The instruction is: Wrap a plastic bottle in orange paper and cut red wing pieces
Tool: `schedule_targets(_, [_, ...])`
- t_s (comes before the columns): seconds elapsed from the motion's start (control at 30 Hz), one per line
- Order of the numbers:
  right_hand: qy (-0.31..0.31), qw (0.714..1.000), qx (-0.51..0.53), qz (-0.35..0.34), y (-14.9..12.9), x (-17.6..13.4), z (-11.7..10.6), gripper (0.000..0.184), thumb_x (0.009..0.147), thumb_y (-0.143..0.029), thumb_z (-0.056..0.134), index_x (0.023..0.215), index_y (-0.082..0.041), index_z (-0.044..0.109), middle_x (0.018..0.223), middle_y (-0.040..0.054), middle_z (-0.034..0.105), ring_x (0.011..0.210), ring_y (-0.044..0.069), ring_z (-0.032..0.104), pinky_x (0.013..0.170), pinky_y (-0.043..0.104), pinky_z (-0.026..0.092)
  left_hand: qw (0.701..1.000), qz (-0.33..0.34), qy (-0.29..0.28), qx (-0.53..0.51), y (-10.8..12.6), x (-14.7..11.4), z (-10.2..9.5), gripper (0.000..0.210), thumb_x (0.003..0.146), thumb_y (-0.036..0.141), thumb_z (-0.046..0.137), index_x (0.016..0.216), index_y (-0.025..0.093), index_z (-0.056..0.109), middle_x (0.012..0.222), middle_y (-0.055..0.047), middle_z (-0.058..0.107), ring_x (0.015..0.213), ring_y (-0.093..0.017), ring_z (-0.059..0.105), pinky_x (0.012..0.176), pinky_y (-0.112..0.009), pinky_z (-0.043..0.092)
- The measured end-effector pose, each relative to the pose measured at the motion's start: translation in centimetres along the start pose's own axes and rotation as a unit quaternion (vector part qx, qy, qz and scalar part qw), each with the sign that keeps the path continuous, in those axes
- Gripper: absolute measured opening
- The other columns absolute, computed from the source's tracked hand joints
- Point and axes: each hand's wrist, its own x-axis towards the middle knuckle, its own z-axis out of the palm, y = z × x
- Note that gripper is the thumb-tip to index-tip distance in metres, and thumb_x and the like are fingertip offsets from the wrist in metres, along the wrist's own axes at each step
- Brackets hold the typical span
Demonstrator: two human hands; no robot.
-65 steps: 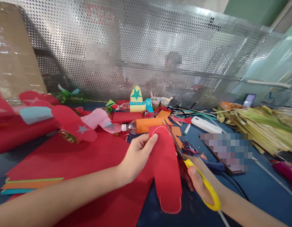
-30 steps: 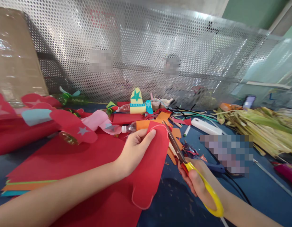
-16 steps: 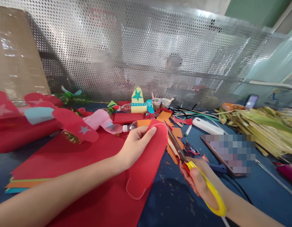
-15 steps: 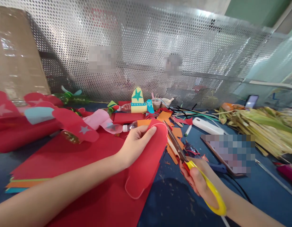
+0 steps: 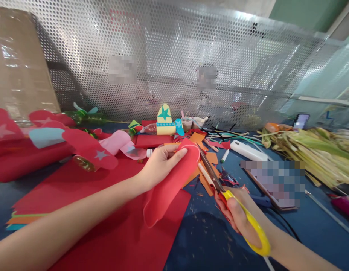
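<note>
My left hand (image 5: pixel 163 163) pinches a long red paper strip (image 5: pixel 171 188) near its upper end, thumb on top. A pale outline curves along the strip's rounded end. In my right hand (image 5: pixel 236 214) is a pair of scissors (image 5: pixel 211 171) with yellow handles. The blades point up and away, their tips at the strip's upper right edge. Whether the tips bite into the paper is hard to make out. Beneath the strip lies a stack of coloured sheets (image 5: pixel 118 233), red on top.
Behind are paper-trimmed plastic bottles (image 5: pixel 150 129) and red star-marked cut-outs (image 5: pixel 98 148). Orange scraps (image 5: pixel 206 184), a marker (image 5: pixel 224 156), a white glue-gun-like object (image 5: pixel 247 150) and a phone-like slab (image 5: pixel 272 184) lie right of centre. Dried husks (image 5: pixel 310 150) are at far right; a perforated metal panel (image 5: pixel 168 45) stands behind.
The strip has turned and tilted in my left hand, its lower end shifting left and up. My right hand and the scissors have hardly moved.
</note>
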Motion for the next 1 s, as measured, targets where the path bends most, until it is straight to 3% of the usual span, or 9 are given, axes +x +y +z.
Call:
schedule_targets(0.17, [0.011,1.000,-0.025,-0.012,0.3,0.3,0.0,0.058,0.087,-0.073,0.029,0.064,-0.022,0.043,0.055,0.0003,0.046,0.051,0.016,0.051,0.050,0.029,0.040,1.000,-0.010,0.010,0.000,-0.2,0.2,-0.3,0.031,0.078,0.048,0.065,0.087,0.020,0.071,0.078,-0.002,0.074,0.063,-0.015,0.066,0.049,-0.019,0.046])
schedule_targets(0.5, [0.007,0.999,-0.041,-0.008,0.8,0.2,0.2,0.062,0.088,-0.073,0.023,0.064,-0.021,0.046,0.057,0.0009,0.049,0.052,0.015,0.053,0.052,0.027,0.044,0.999,-0.010,-0.008,0.032,-0.1,0.3,-0.5,0.030,0.082,0.047,0.060,0.087,0.019,0.067,0.078,0.000,0.074,0.066,-0.014,0.067,0.049,-0.017,0.046])
schedule_targets(0.63, [0.004,0.999,-0.043,-0.004,0.7,0.2,0.2,0.062,0.088,-0.074,0.022,0.064,-0.022,0.045,0.056,0.0006,0.048,0.052,0.015,0.052,0.051,0.027,0.043,1.000,-0.004,-0.009,0.028,-0.2,0.3,-0.4,0.027,0.083,0.044,0.060,0.081,0.018,0.065,0.077,0.000,0.074,0.064,-0.013,0.066,0.048,-0.016,0.045])
schedule_targets(0.87, [0.002,0.999,-0.048,0.008,0.0,0.2,-0.1,0.064,0.085,-0.079,0.018,0.063,-0.023,0.039,0.056,-0.0005,0.043,0.052,0.015,0.047,0.050,0.027,0.041,1.000,-0.011,-0.021,0.021,-0.1,0.5,-0.7,0.031,0.081,0.047,0.061,0.088,0.018,0.066,0.078,0.000,0.072,0.063,-0.012,0.064,0.051,-0.018,0.045])
schedule_targets(1.0, [-0.006,0.999,-0.037,0.021,-0.6,0.0,-0.2,0.066,0.083,-0.081,0.010,0.062,-0.023,0.034,0.051,-0.0029,0.036,0.047,0.012,0.041,0.042,0.024,0.035,0.998,-0.024,-0.047,0.033,0.3,0.9,-1.3,0.030,0.081,0.046,0.062,0.083,0.017,0.065,0.074,0.000,0.070,0.062,-0.012,0.063,0.051,-0.018,0.044])
